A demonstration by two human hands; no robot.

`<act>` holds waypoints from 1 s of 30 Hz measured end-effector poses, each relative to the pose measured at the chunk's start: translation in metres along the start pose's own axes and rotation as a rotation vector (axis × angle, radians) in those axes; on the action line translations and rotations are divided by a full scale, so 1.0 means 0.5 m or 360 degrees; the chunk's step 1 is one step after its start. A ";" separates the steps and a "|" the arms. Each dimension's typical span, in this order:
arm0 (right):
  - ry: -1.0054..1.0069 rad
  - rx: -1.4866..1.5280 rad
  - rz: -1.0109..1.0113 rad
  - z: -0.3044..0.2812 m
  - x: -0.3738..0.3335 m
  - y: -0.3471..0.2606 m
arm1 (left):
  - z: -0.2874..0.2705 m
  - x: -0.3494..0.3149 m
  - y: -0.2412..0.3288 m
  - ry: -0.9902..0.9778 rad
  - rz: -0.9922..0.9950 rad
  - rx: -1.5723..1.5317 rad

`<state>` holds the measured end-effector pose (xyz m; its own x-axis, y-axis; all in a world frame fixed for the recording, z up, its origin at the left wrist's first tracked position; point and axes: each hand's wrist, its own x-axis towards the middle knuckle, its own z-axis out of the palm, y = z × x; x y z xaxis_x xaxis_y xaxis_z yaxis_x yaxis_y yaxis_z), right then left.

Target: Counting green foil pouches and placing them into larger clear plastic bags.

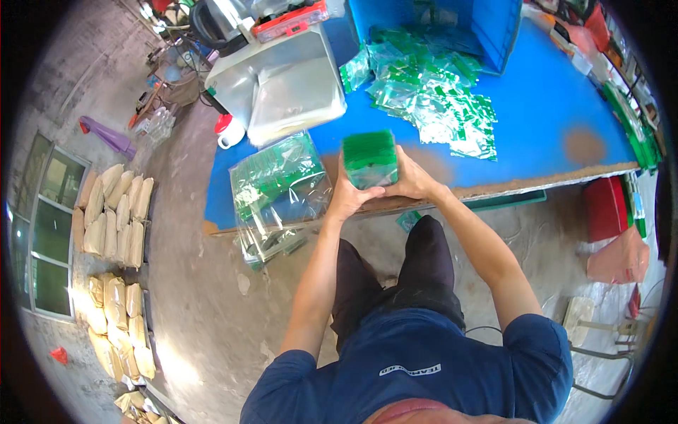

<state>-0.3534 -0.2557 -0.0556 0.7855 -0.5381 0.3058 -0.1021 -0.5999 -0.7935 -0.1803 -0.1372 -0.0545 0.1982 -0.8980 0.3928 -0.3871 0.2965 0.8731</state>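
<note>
Between my two hands is a thick stack of small clear packets with green tops, held at the near edge of the blue table. My left hand grips its left side, and my right hand closes on its right side. Both thumbs meet at the near face. Just left of the stack lies a large clear plastic bag filled with similar green packets, its near end hanging over the table edge. Farther away, a loose heap of green and clear packets spills from a blue crate.
Clear plastic sheets lie stacked at the back left, near a red-and-white mug and a kettle. Wrapped brown bundles are piled by the left wall. A red bin stands under the table's right end.
</note>
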 end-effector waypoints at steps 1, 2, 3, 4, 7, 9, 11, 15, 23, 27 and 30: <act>-0.0015 0.0000 -0.0005 -0.002 -0.005 -0.003 | 0.007 -0.004 0.002 0.0027 -0.0038 -0.0177; -0.0013 -0.0078 -0.0014 -0.006 -0.011 -0.005 | 0.014 -0.008 0.004 0.0055 -0.0075 -0.0356; -0.0012 -0.0157 -0.0022 -0.008 -0.018 -0.008 | 0.016 -0.013 0.005 0.0084 -0.0113 -0.0537; -0.0011 -0.0151 0.0021 -0.005 -0.022 -0.019 | 0.005 -0.014 -0.014 0.0017 -0.0072 -0.0394; -0.0069 -0.0085 0.0070 0.007 -0.023 -0.011 | -0.012 -0.030 -0.052 -0.0094 -0.0089 -0.0134; -0.0075 -0.0137 0.0100 -0.010 -0.053 -0.044 | -0.001 -0.040 0.018 -0.0167 -0.0176 -0.0278; -0.0094 -0.0175 0.0108 -0.030 -0.090 -0.117 | -0.001 -0.070 0.086 -0.0218 -0.0266 -0.0405; -0.0269 0.1414 0.0630 -0.045 -0.170 -0.008 | 0.027 -0.133 0.100 -0.0150 -0.0608 -0.1308; -0.0990 0.2787 0.1446 0.138 -0.239 -0.182 | -0.017 -0.241 0.055 -0.0221 -0.0548 -0.1585; -0.0571 0.3076 0.1573 0.143 -0.266 -0.148 | -0.020 -0.247 0.041 -0.0541 -0.0238 -0.1098; -0.0301 0.2412 0.1124 0.043 -0.259 -0.151 | -0.006 -0.220 0.152 0.0119 -0.0521 -0.1792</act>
<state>-0.4344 -0.1280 -0.0463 0.9141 -0.2930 -0.2801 0.1082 0.8424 -0.5279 -0.2288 -0.0151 -0.0304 0.2075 -0.9745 0.0855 0.6994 0.2089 0.6835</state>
